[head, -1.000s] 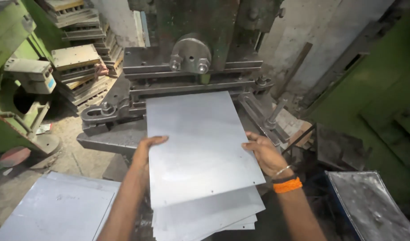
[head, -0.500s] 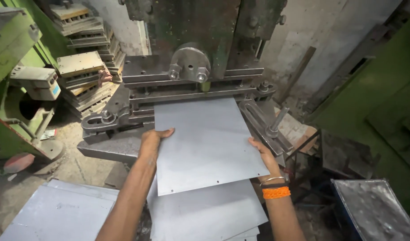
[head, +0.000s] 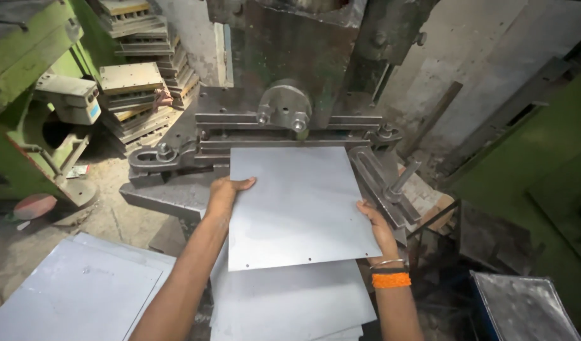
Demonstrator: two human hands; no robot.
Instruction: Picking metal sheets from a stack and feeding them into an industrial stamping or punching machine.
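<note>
Both my hands hold a flat grey metal sheet (head: 300, 202) with small holes along its near edge. My left hand (head: 226, 193) grips its left edge, thumb on top. At the sheet's right edge is my right hand (head: 379, 228), with bangles and an orange band on the wrist. The sheet's far edge lies against the jaw of a heavy steel press machine (head: 290, 120). Under the held sheet lies a stack of similar metal sheets (head: 290, 303).
More grey sheets (head: 75, 290) lie on the floor at lower left. A green machine (head: 25, 101) stands at left, with stacked metal dies (head: 139, 82) behind it. A dark bin (head: 524, 309) sits at lower right, a green panel (head: 556, 189) beside it.
Both hands have pushed the top sheet forward, off the stack and up to the press jaw. My view has moved closer to the machine.
</note>
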